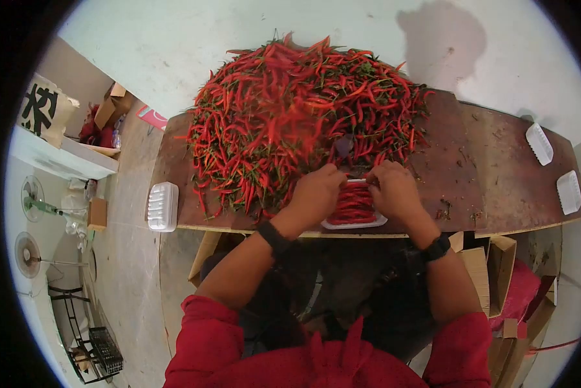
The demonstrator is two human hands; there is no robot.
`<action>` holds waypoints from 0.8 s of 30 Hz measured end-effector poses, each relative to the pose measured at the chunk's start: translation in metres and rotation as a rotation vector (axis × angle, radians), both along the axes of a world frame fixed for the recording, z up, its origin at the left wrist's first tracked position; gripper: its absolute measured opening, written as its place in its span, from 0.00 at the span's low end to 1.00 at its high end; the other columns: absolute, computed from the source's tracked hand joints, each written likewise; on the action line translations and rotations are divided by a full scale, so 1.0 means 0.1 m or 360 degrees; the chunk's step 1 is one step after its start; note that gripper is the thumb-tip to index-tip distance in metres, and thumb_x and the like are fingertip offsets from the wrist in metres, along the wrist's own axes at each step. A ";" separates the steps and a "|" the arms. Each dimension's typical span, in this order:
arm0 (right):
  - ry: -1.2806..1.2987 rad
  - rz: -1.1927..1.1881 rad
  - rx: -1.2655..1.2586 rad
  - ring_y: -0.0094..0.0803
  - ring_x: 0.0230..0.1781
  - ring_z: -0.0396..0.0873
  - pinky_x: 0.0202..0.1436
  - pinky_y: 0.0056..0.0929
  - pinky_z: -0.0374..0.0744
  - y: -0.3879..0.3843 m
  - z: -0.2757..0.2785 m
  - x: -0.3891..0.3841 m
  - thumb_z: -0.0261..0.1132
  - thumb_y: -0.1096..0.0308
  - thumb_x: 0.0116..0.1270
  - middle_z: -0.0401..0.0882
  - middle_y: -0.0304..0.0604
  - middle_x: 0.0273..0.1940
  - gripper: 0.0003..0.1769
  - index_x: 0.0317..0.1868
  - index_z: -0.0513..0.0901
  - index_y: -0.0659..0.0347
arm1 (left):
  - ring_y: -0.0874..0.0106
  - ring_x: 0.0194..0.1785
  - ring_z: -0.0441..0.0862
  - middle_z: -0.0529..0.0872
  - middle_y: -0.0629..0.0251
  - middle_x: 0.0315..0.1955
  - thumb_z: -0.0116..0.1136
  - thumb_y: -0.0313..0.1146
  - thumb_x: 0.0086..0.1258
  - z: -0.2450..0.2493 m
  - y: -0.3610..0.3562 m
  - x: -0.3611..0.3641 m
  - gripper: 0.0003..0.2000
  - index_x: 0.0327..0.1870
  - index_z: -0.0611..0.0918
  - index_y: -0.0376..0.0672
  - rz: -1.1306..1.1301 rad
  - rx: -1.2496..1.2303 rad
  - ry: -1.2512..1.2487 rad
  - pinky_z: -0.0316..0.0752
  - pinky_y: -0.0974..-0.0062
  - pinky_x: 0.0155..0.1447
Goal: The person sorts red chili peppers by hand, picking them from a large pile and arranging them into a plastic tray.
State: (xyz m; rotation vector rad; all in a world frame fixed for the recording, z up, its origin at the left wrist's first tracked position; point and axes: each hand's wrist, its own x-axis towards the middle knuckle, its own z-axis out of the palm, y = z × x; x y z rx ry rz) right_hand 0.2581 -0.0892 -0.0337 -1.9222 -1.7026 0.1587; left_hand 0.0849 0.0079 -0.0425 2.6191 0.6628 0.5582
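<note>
A white foam tray (354,226) at the table's front edge holds red chili peppers (354,202) laid side by side. At its far left corner my left hand (317,191) is closed, with its fingertips bent down at the pile's edge; what they pinch is hidden. My right hand (396,191) is closed over the tray's far right corner, with a red chili at its fingertips. Directly beyond both hands spreads a large heap of red chilies with green stems (252,129). A small dark purplish object (344,146) lies at the heap's near side.
The brown tabletop (452,168) extends to the right, where two white trays (540,144) lie. A stack of white trays (163,207) stands at the left edge. Cardboard boxes (475,271) sit below the table on the right. Fans (29,254) stand far left.
</note>
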 end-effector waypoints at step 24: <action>-0.0503 0.0011 0.0193 0.40 0.38 0.76 0.44 0.40 0.71 0.01 -0.05 -0.05 0.61 0.71 0.51 0.78 0.41 0.31 0.06 0.31 0.80 0.56 | 0.54 0.38 0.79 0.78 0.57 0.33 0.57 0.27 0.58 -0.02 0.06 -0.02 0.05 0.35 0.79 0.42 -0.0111 -0.0014 0.0012 0.76 0.59 0.41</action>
